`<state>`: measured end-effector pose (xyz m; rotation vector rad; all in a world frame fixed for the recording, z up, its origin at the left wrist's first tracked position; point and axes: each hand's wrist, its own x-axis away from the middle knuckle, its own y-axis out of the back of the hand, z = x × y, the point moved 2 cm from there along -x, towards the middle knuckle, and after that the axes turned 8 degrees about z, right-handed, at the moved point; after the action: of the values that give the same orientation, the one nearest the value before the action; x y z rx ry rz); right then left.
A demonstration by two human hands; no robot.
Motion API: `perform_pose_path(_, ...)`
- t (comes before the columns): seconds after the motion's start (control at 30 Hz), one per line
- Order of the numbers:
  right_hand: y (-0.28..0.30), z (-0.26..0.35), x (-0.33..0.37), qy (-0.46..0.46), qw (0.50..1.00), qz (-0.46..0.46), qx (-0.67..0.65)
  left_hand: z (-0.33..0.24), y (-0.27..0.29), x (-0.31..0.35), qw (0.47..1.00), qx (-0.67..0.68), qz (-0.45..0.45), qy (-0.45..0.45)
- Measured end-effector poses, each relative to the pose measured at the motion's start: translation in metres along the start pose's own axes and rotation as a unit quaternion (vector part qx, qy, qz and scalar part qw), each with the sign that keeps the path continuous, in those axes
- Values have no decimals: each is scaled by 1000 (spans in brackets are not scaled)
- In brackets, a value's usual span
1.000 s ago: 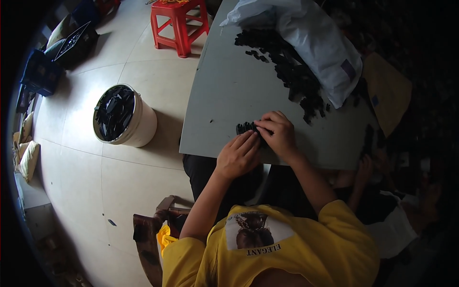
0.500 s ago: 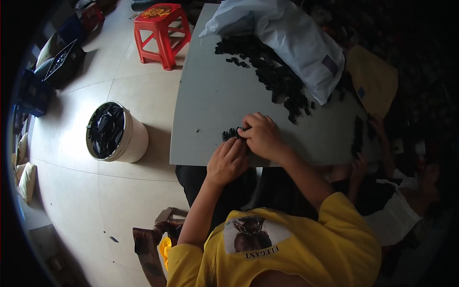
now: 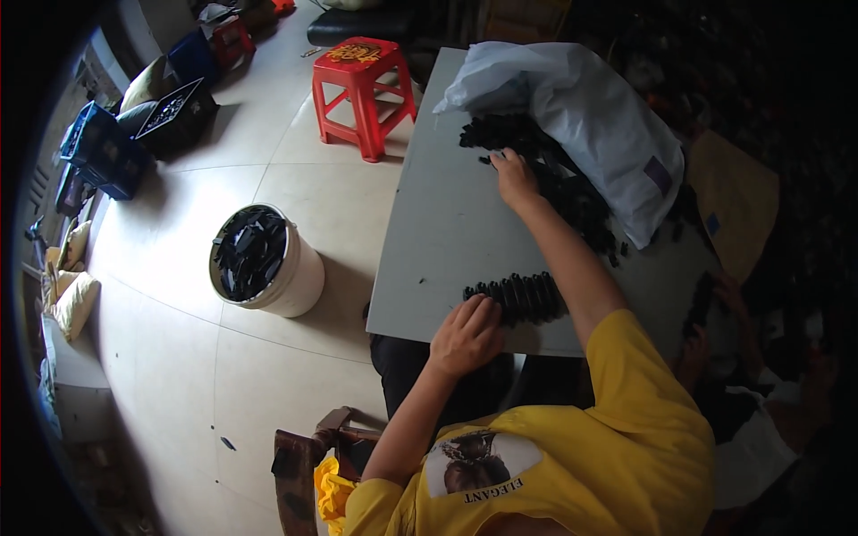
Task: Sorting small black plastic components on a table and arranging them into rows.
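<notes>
My left hand [image 3: 469,335] is closed at the left end of a row of black plastic pieces [image 3: 529,297], which lie side by side near the front edge of the grey table [image 3: 420,250]. Farther off, my right hand [image 3: 516,181] reaches the left side of a loose heap of black pieces [image 3: 576,201]. Its fingers are pinched at a small black plastic piece [image 3: 485,161], partly covered by the fingertips. Over the heap lies a large white plastic sack [image 3: 594,116]. My right forearm passes above the table and hides part of the row's right end.
On the floor to the left stands a white bucket [image 3: 304,281] full of black pieces. A red stool [image 3: 362,89] is beyond it. Dark crates [image 3: 179,116] line the far left. At the right, another person's hand [image 3: 695,344] is by a dark strip of pieces [image 3: 700,304].
My right hand has left the row and moved forward to the heap. The left hand remains at the row, now more exposed. The whole view has shifted, moving the scene right and down.
</notes>
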<state>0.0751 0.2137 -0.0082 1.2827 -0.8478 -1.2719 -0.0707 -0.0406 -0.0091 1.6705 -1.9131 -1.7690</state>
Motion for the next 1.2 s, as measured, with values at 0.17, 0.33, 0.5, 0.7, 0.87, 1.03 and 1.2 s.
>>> perform_pose_path(0.17,-9,14,47,118,993,17,17,4,-1,4,1000,-9,1,-2)
perform_pose_path(0.33,20,20,89,236,966,-35,-101,8,5,-3,1000,2,8,-12)
perform_pose_path(0.5,25,3,87,90,959,26,-268,6,4,-6,1000,-4,3,-11)
perform_pose_path(0.7,30,6,90,9,942,-3,-334,3,5,-2,1000,-7,-7,-10)
perform_pose_path(0.87,36,-5,100,-84,858,32,-505,3,4,-2,1000,-9,-21,-15)
perform_pose_path(1.03,57,17,140,-7,883,82,-461,8,2,2,999,3,-35,-23)
perform_pose_path(1.2,73,54,184,166,955,-2,-248,9,4,0,998,-1,-56,-34)
